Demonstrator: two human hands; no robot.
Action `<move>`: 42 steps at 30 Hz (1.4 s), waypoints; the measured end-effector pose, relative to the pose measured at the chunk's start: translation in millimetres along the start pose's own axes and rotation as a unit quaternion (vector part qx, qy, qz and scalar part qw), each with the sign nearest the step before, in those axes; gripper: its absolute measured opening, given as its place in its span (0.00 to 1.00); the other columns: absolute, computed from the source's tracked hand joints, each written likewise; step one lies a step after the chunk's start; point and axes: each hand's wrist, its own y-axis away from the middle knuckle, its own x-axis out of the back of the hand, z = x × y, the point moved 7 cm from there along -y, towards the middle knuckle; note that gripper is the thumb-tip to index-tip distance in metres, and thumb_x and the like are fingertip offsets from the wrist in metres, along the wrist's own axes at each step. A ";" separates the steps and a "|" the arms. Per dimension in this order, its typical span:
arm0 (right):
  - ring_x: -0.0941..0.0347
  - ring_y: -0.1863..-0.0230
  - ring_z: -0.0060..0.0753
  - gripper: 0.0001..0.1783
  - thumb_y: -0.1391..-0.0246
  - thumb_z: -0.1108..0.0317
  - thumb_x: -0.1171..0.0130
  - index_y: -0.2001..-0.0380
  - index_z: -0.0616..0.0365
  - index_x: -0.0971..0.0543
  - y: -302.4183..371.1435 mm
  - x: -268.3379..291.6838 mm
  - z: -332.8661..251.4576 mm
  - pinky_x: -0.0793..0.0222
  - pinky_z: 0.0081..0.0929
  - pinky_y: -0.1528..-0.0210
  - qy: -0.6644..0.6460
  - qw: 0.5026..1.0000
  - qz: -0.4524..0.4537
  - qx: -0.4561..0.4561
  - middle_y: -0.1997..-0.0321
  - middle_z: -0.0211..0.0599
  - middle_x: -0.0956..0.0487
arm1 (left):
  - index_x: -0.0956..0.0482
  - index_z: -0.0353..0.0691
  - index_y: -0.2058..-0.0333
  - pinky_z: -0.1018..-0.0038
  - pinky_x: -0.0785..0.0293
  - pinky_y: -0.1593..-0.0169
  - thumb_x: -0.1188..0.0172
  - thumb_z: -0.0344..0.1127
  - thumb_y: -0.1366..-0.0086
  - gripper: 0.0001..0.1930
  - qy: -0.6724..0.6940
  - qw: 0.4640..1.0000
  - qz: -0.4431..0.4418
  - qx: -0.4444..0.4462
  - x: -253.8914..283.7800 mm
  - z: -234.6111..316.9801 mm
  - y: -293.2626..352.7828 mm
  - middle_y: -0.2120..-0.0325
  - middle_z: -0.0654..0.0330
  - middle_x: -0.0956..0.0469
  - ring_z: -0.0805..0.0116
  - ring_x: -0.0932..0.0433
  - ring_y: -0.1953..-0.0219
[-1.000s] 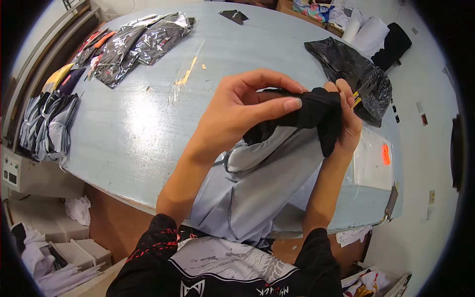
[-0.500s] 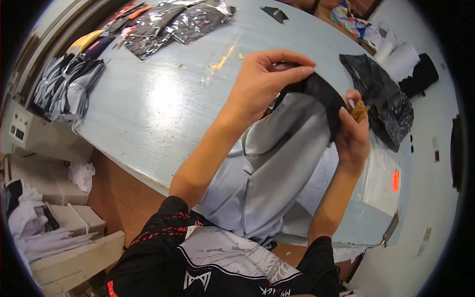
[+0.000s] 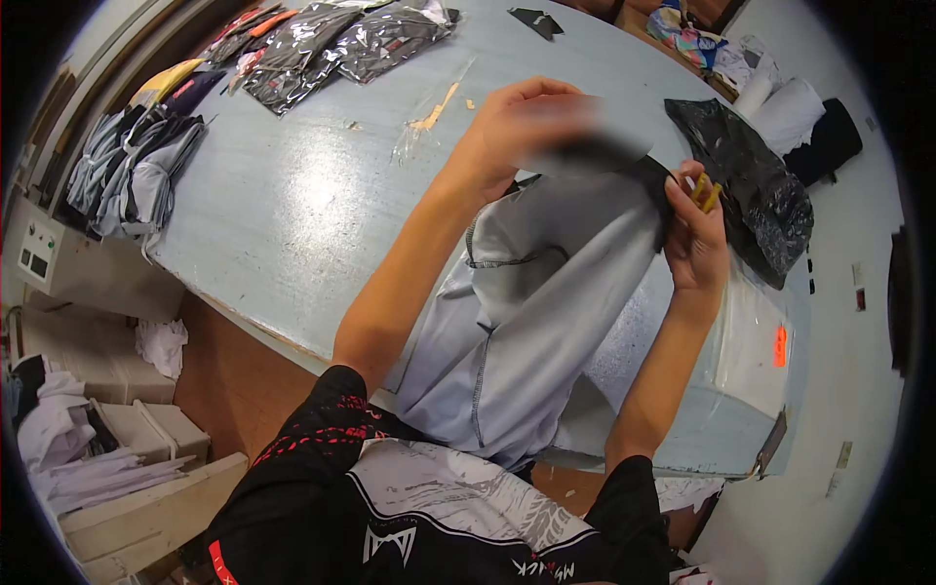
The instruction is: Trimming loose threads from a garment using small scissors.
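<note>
A grey garment (image 3: 575, 263) with a black band along its upper edge and dark seam stitching hangs over the table's near edge, in front of my body. Fingers of my right hand (image 3: 697, 224) close on the black band at its right end. A small yellow tool (image 3: 706, 194), perhaps thread snips, also sits in that hand, mostly hidden by the fingers. At the band's left end is my left hand (image 3: 531, 127), its fingertips smeared by motion, so their grip does not show. The band beside them is blurred too.
On the pale blue table (image 3: 322, 195) lie plastic-bagged garments (image 3: 322, 49) at the far left and a stack of folded grey clothes (image 3: 136, 175) by the left edge. A black plastic bag (image 3: 751, 185) and clear plastic sleeves (image 3: 751, 351) lie to the right.
My left hand has moved a little up and left, and its fingers are now blurred. The garment's grey inner side has opened out more. My right hand stays at the band.
</note>
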 end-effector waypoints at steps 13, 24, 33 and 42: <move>0.53 0.89 0.06 0.09 0.46 0.69 0.38 0.61 0.52 0.23 -34.3 127.3 9.3 0.61 0.12 0.89 0.031 0.976 0.205 0.060 0.84 0.13 0.37 | 0.22 0.36 0.58 0.76 0.27 0.64 0.33 0.37 0.44 0.17 -0.353 0.915 -0.171 0.095 -7.9 -57.4 -0.2 0.68 0.59 0.20 0.73 0.22 0.67; 0.26 0.63 0.20 0.07 0.52 0.76 0.34 0.68 0.66 0.19 -19.5 137.1 -27.2 0.31 0.18 0.55 0.331 0.849 0.338 0.234 0.66 0.33 0.19 | 0.22 0.38 0.72 0.65 0.27 0.65 0.34 0.40 0.49 0.12 -0.618 0.746 -0.246 0.032 -28.3 -145.9 37.2 0.78 0.54 0.21 0.53 0.23 0.71; 0.36 0.75 0.09 0.07 0.51 0.70 0.33 0.70 0.61 0.20 -28.5 67.1 15.7 0.44 0.10 0.73 0.299 0.943 0.130 0.061 0.72 0.23 0.22 | 0.26 0.37 0.74 0.82 0.37 0.74 0.46 0.42 0.32 0.15 -0.203 0.960 -0.142 0.134 31.3 -71.5 -16.0 0.84 0.69 0.31 0.82 0.32 0.81; 0.51 0.83 0.03 0.07 0.50 0.68 0.33 0.69 0.58 0.19 -17.6 -50.1 71.9 0.61 0.12 0.82 0.225 0.974 -0.020 0.012 0.81 0.10 0.35 | 0.25 0.41 0.73 0.82 0.37 0.78 0.50 0.44 0.30 0.16 -0.019 0.989 -0.049 0.140 18.3 -44.1 -13.1 0.87 0.73 0.40 0.84 0.41 0.84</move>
